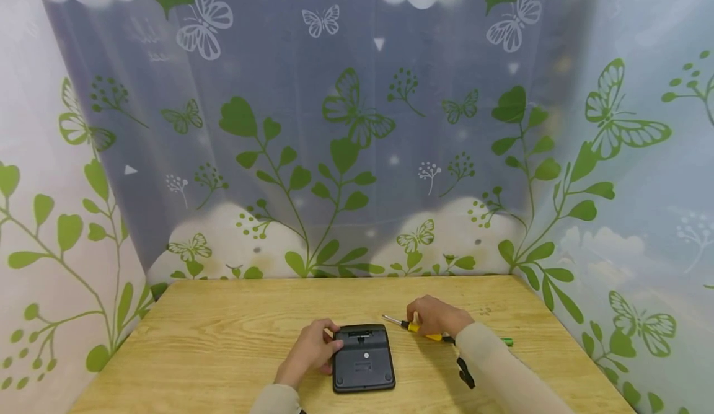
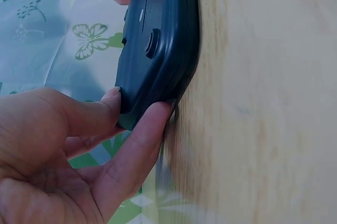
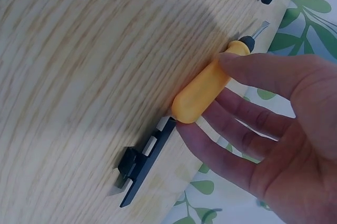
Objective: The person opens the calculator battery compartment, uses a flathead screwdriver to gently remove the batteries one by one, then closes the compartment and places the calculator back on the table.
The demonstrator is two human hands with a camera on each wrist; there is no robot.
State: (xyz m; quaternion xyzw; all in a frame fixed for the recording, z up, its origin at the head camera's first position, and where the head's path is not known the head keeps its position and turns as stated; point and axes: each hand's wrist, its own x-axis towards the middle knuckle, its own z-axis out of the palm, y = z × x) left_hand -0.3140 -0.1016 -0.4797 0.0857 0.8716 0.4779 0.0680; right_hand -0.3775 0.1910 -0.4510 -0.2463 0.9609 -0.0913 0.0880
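Note:
A black calculator (image 1: 363,364) lies back side up on the table, its small battery bay uncovered near the far edge. My left hand (image 1: 314,347) grips its left side, thumb on the back and fingers along the edge (image 2: 113,129). To the right, my right hand (image 1: 437,316) holds a screwdriver (image 3: 208,90) by its yellow handle, thumb on one side and fingers on the other. The metal tip of the screwdriver points left, toward the calculator. Right beside the handle's butt end lies a narrow black cover strip (image 3: 148,162) with pale pads.
A green rod-like end (image 1: 506,342) shows past the right forearm, the rest of it hidden. The wooden table (image 1: 223,339) meets patterned curtains (image 1: 357,154) at its back and sides. A black piece (image 1: 465,372) hangs by the right sleeve.

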